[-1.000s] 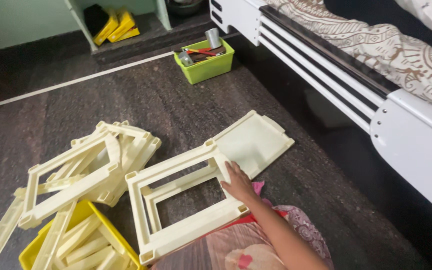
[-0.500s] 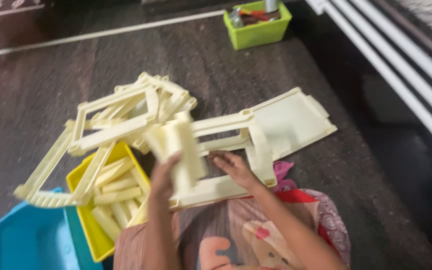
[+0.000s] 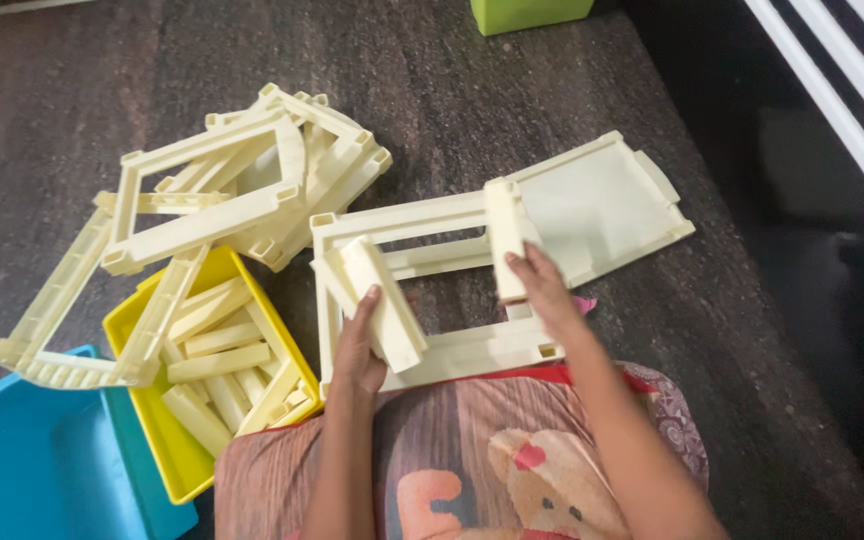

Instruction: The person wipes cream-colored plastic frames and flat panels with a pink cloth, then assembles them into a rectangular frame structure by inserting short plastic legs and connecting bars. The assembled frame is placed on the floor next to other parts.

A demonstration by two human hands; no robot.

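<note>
A cream plastic rectangular frame (image 3: 422,222) lies on the dark floor in front of my lap. My left hand (image 3: 359,345) grips a short cream plastic bar (image 3: 384,300), held tilted over the frame's left side. At the frame's right side, my right hand (image 3: 542,288) grips a second cream bar (image 3: 505,238), standing along the frame edge. A flat cream panel (image 3: 602,205) lies just beyond the frame, to the right.
A pile of cream frames (image 3: 237,180) lies to the left. A yellow bin (image 3: 152,430) with several cream bars sits near my left knee, beside a blue lid (image 3: 32,470). A green bin (image 3: 530,12) stands far ahead. White bed rails (image 3: 842,90) run along the right.
My left hand came in with a cream bar and now holds it over the frame. My right hand moved from the frame's corner onto a second bar. The camera tilted down.
</note>
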